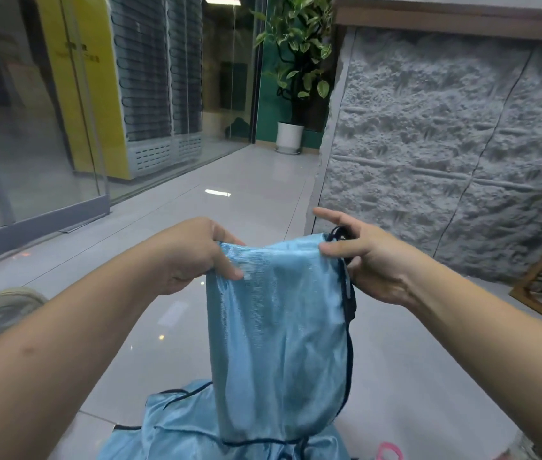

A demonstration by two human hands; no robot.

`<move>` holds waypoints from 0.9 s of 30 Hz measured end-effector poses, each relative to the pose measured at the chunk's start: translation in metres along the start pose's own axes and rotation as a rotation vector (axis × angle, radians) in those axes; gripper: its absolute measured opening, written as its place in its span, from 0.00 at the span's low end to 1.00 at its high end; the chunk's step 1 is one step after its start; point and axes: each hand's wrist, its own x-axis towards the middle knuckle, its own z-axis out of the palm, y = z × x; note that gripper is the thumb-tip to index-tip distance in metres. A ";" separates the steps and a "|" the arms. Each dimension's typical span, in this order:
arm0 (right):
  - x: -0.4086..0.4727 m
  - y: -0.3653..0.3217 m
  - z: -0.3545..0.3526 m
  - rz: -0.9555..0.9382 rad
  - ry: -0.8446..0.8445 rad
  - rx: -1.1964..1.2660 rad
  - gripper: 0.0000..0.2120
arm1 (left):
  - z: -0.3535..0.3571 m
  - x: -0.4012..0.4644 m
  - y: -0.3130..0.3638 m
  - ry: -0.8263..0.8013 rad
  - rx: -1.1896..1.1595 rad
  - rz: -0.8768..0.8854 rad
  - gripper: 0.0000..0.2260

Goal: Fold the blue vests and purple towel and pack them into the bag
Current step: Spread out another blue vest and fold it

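A light blue mesh vest (279,333) with dark trim hangs in front of me, held up by its top edge. My left hand (196,254) pinches the top left corner between thumb and fingers. My right hand (362,260) grips the top right corner, where the dark trim bunches, with its index finger pointing out. More blue vest fabric (176,429) lies heaped on the floor below the hanging vest. The purple towel and the bag are not in view.
Glossy grey floor tiles (246,200) stretch ahead. A rough grey stone-textured wall (445,154) stands on the right, with a wooden frame (541,293) leaning at its base. A potted plant (291,134), glass partitions and a yellow cabinet are farther off. A pink item (389,451) lies bottom right. A shoe (7,310) is at left.
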 end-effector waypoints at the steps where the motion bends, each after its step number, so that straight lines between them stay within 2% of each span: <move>1: -0.002 -0.002 -0.002 0.024 -0.047 -0.073 0.36 | 0.000 0.000 -0.001 0.034 0.036 -0.011 0.17; 2: -0.002 -0.003 -0.004 0.044 -0.067 -0.161 0.39 | 0.001 0.000 -0.002 0.066 0.082 -0.017 0.16; 4: 0.000 -0.002 -0.002 0.066 -0.023 -0.364 0.38 | 0.003 -0.001 -0.001 0.121 0.224 -0.007 0.11; 7: 0.002 0.000 0.004 0.064 0.057 -0.569 0.29 | 0.005 -0.007 0.008 0.202 0.460 0.036 0.04; 9: 0.003 0.001 0.006 0.044 0.080 -0.700 0.21 | 0.005 -0.008 0.011 0.236 0.539 0.068 0.05; 13: 0.000 -0.003 0.008 0.007 0.156 -0.854 0.06 | -0.002 -0.011 0.011 0.238 0.474 0.078 0.07; 15: -0.002 -0.005 0.006 -0.002 0.176 -0.915 0.05 | -0.008 -0.011 0.009 0.193 0.325 0.095 0.06; 17: -0.002 -0.006 0.003 -0.037 0.180 -0.867 0.07 | -0.014 -0.011 0.006 0.121 0.142 0.129 0.09; 21: 0.001 -0.002 -0.005 -0.064 0.131 -0.402 0.12 | -0.018 -0.007 -0.007 0.000 -0.324 0.125 0.18; 27: 0.009 0.016 -0.003 -0.033 0.208 -0.041 0.19 | -0.007 -0.002 -0.024 -0.013 -0.457 0.045 0.11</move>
